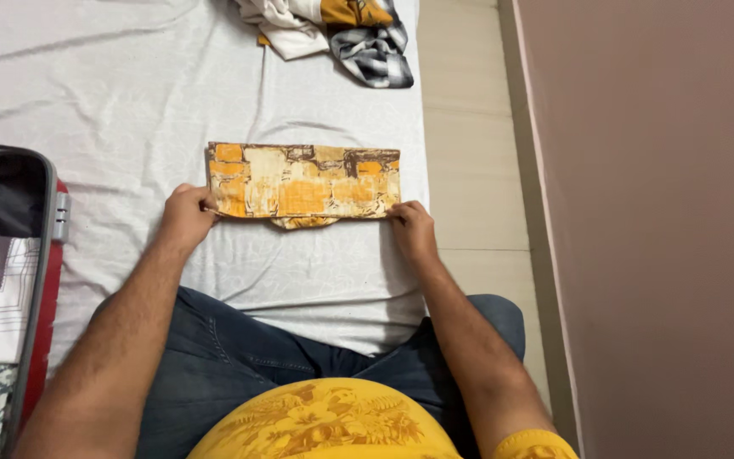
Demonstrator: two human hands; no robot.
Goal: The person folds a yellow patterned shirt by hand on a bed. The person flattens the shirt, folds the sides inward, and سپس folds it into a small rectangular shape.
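Note:
A folded garment (303, 184) with an orange, cream and brown block print lies as a long flat strip on the white bedsheet (112, 93). My left hand (185, 217) pinches its near left corner. My right hand (412, 229) holds its near right corner, fingers curled on the edge. Both forearms reach forward from my lap, over blue jeans and a yellow printed shirt.
An open red and grey suitcase (44, 255) with folded clothes inside lies at the left. A heap of loose clothes (341, 30), white, orange and black-checked, sits at the far edge of the bed. Tiled floor (469, 127) and a pinkish wall (656, 212) run along the right.

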